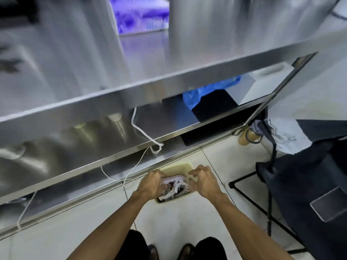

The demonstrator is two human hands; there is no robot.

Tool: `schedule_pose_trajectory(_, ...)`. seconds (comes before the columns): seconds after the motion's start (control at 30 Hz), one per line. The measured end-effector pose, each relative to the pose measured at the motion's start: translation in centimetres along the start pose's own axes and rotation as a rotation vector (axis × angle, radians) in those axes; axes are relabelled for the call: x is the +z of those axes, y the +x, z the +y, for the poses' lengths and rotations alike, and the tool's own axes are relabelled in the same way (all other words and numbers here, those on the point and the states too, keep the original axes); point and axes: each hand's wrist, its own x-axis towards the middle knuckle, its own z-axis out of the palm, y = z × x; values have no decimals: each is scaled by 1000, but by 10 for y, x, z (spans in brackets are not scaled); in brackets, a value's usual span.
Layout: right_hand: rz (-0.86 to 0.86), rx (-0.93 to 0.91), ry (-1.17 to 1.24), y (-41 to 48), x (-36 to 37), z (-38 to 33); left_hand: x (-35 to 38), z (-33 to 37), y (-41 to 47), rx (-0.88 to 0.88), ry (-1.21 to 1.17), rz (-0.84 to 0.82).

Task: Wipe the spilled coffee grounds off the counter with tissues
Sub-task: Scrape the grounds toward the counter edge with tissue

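We look down past a blurred stainless-steel counter [131, 87] and its lower steel shelf [90, 139], where a white cable [142, 133] hangs, onto a pale tiled floor [178, 220] with a small cream plastic bin [181, 166] near the shelf edge. Crumpled white tissues [177, 185] flecked with brown coffee grounds lie in the bin; our right hand [204, 182] hovers over its right rim, fingers half-bent and holding nothing, while our left hand [152, 184] curls down onto the wad. Its fingertips are hidden, so we cannot tell whether it grips, and the countertop is too smeared to read.
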Motion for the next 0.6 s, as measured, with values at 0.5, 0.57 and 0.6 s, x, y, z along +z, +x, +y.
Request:
schedule_pose_trajectory(0.5,16,-120,63,-82,-270,-142,-250,171,-146,109,3,196)
schedule_pose_trajectory(0.57,40,-154,52,-79,-296,-156,-278,187,-151,103,7,253)
schedule_pose_trajectory(0.6,54,-170,44,-77,-308,-162,-292,193,-153,89,4,280)
